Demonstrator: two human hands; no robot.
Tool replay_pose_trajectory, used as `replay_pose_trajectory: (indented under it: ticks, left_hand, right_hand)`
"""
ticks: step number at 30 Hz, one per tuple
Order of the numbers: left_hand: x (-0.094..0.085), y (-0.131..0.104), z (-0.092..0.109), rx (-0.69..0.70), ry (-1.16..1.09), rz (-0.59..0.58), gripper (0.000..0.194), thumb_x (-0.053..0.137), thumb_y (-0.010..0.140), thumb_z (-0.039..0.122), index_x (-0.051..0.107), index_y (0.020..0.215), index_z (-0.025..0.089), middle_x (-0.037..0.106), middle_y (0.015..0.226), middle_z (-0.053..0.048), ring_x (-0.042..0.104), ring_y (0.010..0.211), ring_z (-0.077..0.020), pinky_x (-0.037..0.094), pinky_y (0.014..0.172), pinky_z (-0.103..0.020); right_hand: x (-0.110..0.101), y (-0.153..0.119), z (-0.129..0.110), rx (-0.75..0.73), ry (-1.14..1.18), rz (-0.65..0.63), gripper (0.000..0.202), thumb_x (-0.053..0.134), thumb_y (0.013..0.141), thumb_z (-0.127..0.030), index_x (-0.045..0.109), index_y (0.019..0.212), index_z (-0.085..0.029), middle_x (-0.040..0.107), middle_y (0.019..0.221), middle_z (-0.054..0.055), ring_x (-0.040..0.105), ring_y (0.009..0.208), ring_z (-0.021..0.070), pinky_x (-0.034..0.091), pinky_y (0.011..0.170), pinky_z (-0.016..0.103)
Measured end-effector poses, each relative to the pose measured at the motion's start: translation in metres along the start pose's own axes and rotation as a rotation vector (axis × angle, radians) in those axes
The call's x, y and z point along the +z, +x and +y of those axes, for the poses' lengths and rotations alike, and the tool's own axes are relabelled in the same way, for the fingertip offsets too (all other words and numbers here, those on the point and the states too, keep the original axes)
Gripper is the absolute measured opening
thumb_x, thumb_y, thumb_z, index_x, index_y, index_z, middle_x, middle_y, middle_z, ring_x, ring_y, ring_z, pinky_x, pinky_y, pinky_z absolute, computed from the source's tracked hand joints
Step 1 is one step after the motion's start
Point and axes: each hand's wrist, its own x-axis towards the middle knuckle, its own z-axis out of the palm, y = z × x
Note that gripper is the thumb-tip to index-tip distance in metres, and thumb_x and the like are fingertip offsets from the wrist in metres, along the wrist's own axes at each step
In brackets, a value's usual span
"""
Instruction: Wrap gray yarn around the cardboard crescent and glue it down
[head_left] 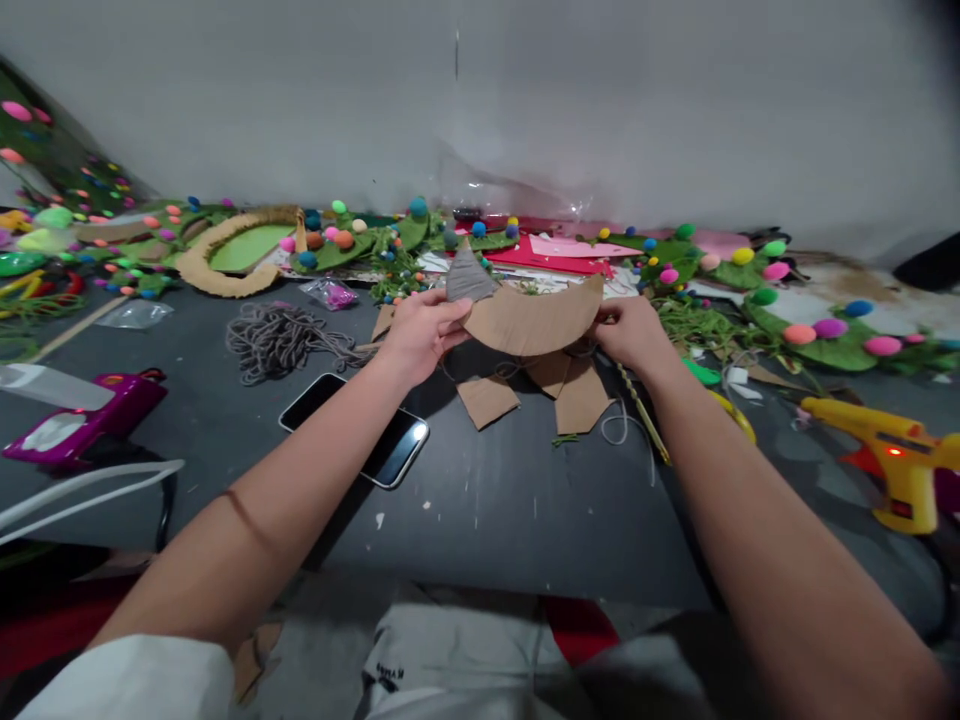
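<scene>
A crescent-shaped piece of brown cardboard [532, 322] is held up above the table between both hands. Its left tip is wrapped in grey yarn [469, 275]. My left hand [426, 335] pinches it near the wrapped part, thumb in front. My right hand [626, 330] has its fingers closed at the crescent's right tip. Cut cardboard scraps [487, 400] lie on the table below it. A tangled heap of grey yarn [281, 338] rests left of my left hand, with a strand leading toward that hand.
On the dark table [480, 530] a phone [397, 448] lies beneath my left forearm. A yellow glue gun [900, 450] is at the right, a purple device [112, 410] at the left. Behind are a yarn-wrapped crescent [202, 265] and felt leaves [825, 335] with colourful balls.
</scene>
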Motion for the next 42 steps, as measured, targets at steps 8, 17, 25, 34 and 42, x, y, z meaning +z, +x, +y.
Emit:
replay_pose_trajectory:
  ticks: [8, 17, 25, 34, 42]
  left_hand:
    - [-0.006, -0.004, -0.007, 0.015, 0.014, -0.079, 0.029, 0.086, 0.068, 0.023, 0.071, 0.092, 0.016, 0.076, 0.090, -0.004, 0.072, 0.078, -0.0149, 0.060, 0.070, -0.026]
    - [0.004, -0.017, -0.006, 0.037, 0.126, -0.127, 0.032, 0.086, 0.070, 0.027, 0.072, 0.097, 0.017, 0.077, 0.088, -0.005, 0.072, 0.076, -0.0169, 0.062, 0.068, -0.029]
    - [0.015, -0.035, -0.001, 0.015, 0.176, -0.238, 0.027, 0.083, 0.077, 0.024, 0.072, 0.101, 0.017, 0.076, 0.082, -0.004, 0.071, 0.070, -0.0143, 0.059, 0.061, -0.023]
    - [0.018, -0.042, -0.003, 0.008, 0.197, -0.267, 0.028, 0.081, 0.079, 0.025, 0.073, 0.105, 0.019, 0.076, 0.086, -0.005, 0.071, 0.074, -0.0149, 0.057, 0.061, -0.021]
    - [0.021, -0.043, -0.005, 0.003, 0.205, -0.259, 0.029, 0.082, 0.079, 0.027, 0.073, 0.105, 0.019, 0.077, 0.087, -0.005, 0.073, 0.076, -0.0164, 0.059, 0.063, -0.024]
  right_hand:
    - [-0.031, 0.002, 0.014, 0.079, 0.445, 0.174, 0.017, 0.050, 0.085, -0.034, 0.055, 0.074, -0.023, 0.071, 0.099, 0.015, 0.070, 0.087, 0.0198, 0.054, 0.072, 0.035]
    - [-0.068, -0.044, -0.033, -0.098, 0.725, 0.246, 0.023, 0.067, 0.084, -0.032, 0.057, 0.063, -0.029, 0.037, 0.056, -0.003, 0.030, 0.044, 0.0089, 0.030, 0.047, 0.034]
    - [0.003, -0.075, -0.066, -0.359, 0.248, -0.134, 0.016, 0.065, 0.090, -0.028, 0.079, 0.098, -0.028, 0.078, 0.098, 0.004, 0.073, 0.091, 0.0202, 0.057, 0.081, 0.035]
    - [0.021, -0.082, -0.067, -0.427, 0.166, 0.051, 0.008, 0.066, 0.091, -0.023, 0.074, 0.092, -0.023, 0.072, 0.097, 0.005, 0.068, 0.085, 0.0169, 0.054, 0.070, 0.029]
    - [0.026, -0.080, -0.068, -0.388, 0.273, 0.060, 0.005, 0.068, 0.090, -0.023, 0.071, 0.089, -0.020, 0.068, 0.095, 0.004, 0.064, 0.082, 0.0142, 0.049, 0.064, 0.026]
